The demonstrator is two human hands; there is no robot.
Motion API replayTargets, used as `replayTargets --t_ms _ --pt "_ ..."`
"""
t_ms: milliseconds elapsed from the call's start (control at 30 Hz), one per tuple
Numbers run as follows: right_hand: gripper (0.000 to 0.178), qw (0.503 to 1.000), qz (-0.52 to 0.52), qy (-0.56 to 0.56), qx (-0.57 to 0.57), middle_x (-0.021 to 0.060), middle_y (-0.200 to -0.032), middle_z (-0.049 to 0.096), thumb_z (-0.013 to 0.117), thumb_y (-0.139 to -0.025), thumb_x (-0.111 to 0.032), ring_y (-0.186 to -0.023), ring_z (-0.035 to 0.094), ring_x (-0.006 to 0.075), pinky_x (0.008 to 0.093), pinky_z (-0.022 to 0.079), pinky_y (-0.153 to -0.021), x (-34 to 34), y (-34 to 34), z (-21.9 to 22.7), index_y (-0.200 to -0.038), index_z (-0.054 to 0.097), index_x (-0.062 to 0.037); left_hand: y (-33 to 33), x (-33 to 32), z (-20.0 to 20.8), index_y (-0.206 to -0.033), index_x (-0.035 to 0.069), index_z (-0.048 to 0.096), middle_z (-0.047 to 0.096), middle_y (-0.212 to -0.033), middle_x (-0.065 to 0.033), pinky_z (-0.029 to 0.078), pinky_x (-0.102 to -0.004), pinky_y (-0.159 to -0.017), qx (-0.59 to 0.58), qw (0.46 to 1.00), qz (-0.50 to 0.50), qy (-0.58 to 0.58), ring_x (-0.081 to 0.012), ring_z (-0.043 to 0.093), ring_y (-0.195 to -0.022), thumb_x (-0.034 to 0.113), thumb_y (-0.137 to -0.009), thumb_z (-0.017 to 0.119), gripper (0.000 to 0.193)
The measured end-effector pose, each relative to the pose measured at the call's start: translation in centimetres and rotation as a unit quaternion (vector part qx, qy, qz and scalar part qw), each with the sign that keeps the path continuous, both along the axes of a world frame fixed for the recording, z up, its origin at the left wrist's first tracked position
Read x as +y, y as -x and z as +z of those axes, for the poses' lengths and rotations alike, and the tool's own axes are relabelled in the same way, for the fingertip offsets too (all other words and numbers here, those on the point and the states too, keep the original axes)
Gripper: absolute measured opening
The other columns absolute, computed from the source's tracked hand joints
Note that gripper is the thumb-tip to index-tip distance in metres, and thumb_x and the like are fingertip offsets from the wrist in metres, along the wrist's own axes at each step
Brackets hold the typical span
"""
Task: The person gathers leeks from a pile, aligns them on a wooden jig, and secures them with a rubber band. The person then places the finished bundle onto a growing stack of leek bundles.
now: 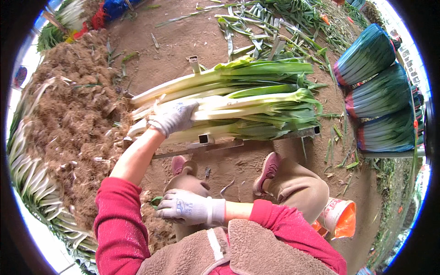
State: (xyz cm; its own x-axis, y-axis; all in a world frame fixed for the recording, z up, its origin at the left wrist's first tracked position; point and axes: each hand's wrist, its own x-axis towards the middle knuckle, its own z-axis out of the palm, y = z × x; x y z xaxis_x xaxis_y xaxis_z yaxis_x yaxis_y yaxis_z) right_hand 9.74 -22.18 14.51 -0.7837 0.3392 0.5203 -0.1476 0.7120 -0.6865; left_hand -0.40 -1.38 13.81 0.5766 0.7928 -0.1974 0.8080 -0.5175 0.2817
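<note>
A thick pile of leeks (pixel 256 105) lies across a low metal rack, white ends to the left and green leaves to the right. My left hand (pixel 174 118), in a pale grey glove, is closed round a white leek stalk (pixel 220 112) on top of the pile. Its fingers are partly hidden. Over my left knee, my right hand (pixel 188 207), gloved alike, is curled closed. A scrap of green leaf (pixel 156 200) sticks out by its fingers; the palm is hidden.
Square metal posts (pixel 204 138) rise from the rack. Rooty leeks (pixel 68 119) are heaped at left. Cut leaves (pixel 275 36) litter the ground beyond. Wrapped leek bundles (pixel 378 91) stand at right. A white bucket with an orange lining (pixel 343 220) lies tipped beside my right leg.
</note>
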Motion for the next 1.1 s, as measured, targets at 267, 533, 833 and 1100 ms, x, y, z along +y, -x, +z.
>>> replayTargets --t_ms 267,533,833,1100 --pt "0.043 0.951 -0.284 -0.044 -0.113 0.0110 -0.122 0.061 0.070 -0.082 -0.018 -0.112 0.058 0.0324 0.0482 0.043 -0.101 14.6 -7.5 0.7 -0.124 0.060 -0.0130 12.7 0.3 -3.5 -0.124 0.009 0.058 0.068 -0.096 -0.0183 0.052 -0.0456 -0.084 -0.052 0.996 0.074 0.023 -0.0356 0.066 -0.094 0.012 -0.071 0.072 0.054" --pt "0.043 0.841 -0.348 -0.176 -0.376 0.0108 -0.129 0.059 0.060 -0.088 -0.022 -0.120 0.055 0.0285 0.0542 0.028 -0.110 24.0 -11.1 -4.9 -0.130 0.059 -0.0153 12.2 -6.2 -5.9 -0.138 0.021 0.053 0.053 -0.131 -0.0145 0.033 -0.0535 -0.114 -0.057 0.972 0.079 -0.214 -0.0326 0.051 -0.124 0.017 -0.068 0.079 0.075" --pt "0.058 0.867 -0.265 -0.190 -0.377 0.0117 -0.098 0.062 0.070 -0.080 -0.012 -0.091 0.059 0.0331 0.0449 0.046 -0.081 27.6 -16.4 -0.1 -0.136 0.056 -0.0192 9.1 -8.8 -6.9 -0.116 0.022 0.066 0.057 -0.118 -0.0110 0.046 -0.0458 -0.096 -0.182 0.919 0.130 -0.324 -0.0298 0.055 -0.112 0.011 -0.080 0.067 0.038" --pt "0.042 0.883 -0.239 0.008 -0.403 0.0143 -0.090 0.064 0.062 -0.086 -0.007 -0.083 0.063 0.0350 0.0424 0.049 -0.076 27.4 -18.5 4.2 -0.127 0.063 -0.0141 7.9 -6.5 -3.7 -0.131 0.016 0.059 0.045 -0.144 -0.0150 0.032 -0.0502 -0.115 -0.246 0.899 0.114 -0.344 -0.0330 0.041 -0.135 0.020 -0.084 0.068 0.047"
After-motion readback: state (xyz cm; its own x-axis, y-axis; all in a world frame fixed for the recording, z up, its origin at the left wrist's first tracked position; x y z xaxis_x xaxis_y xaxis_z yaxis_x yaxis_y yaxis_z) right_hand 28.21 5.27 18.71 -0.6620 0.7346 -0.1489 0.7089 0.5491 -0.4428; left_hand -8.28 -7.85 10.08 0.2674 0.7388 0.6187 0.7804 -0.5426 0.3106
